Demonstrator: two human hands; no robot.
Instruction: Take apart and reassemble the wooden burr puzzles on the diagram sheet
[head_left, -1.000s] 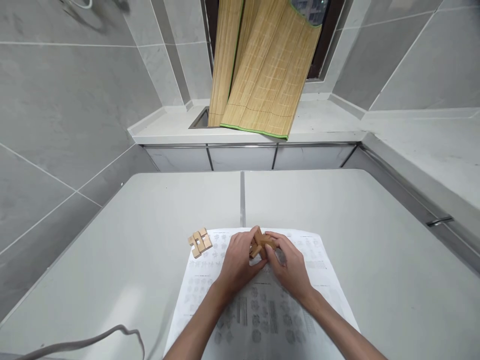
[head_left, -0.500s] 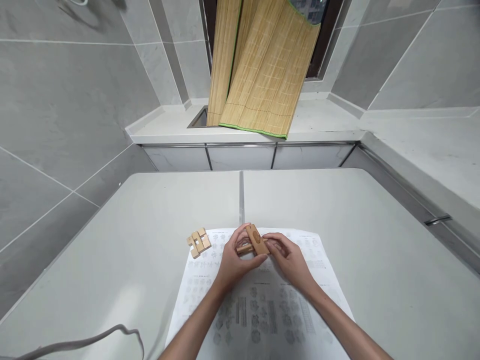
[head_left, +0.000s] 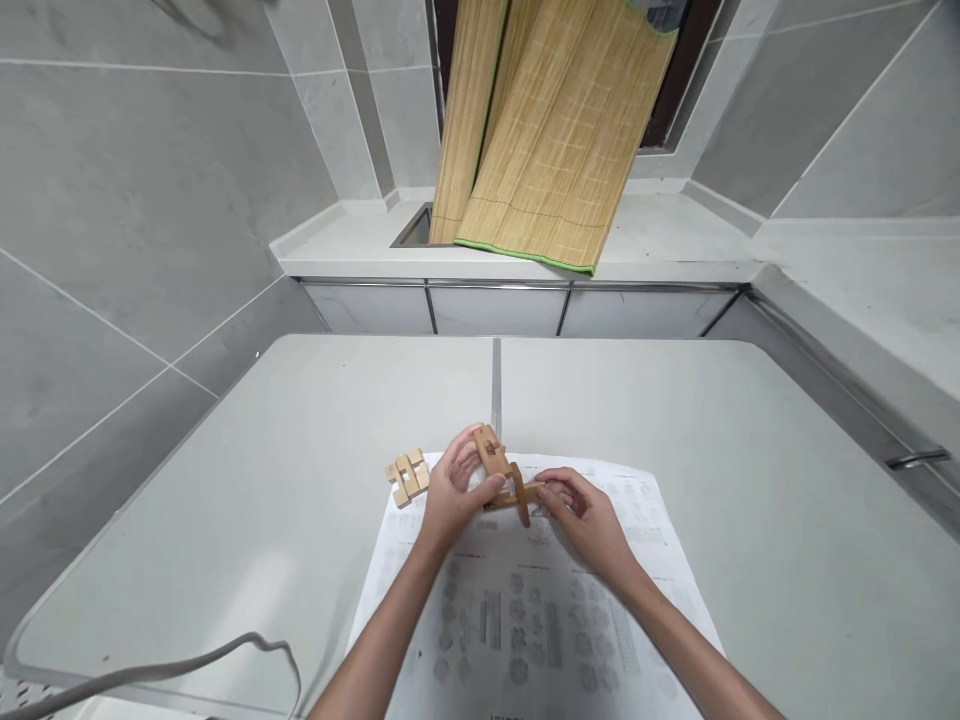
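Observation:
Over the printed sheet, my left hand [head_left: 457, 492] grips a wooden interlocking puzzle [head_left: 493, 455] between its thumb and fingers. A flat, slotted piece of it slants up at the top, and an upright, rounded-edged piece [head_left: 521, 494] stands across a horizontal bar. With thumb and fingertips pinched, my right hand [head_left: 589, 515] has hold of the bar's right end [head_left: 533, 490]. The fingers partly hide how the pieces fit together. Left of my left hand, a second light wooden puzzle [head_left: 409, 478] of crossed flat pieces lies by the sheet's upper left corner.
A large paper sheet [head_left: 480, 590] with printed diagrams lies on the white table [head_left: 360, 400]. A grey cable [head_left: 187, 665] curves over the front left. Behind the table are a white ledge [head_left: 337, 240] and a hanging bamboo mat [head_left: 555, 150].
The wooden puzzle has turned in my hands: the broad piece tilts up to the left, and an upright crosspiece now shows. My right hand sits slightly farther from my left. The view shifted slightly.

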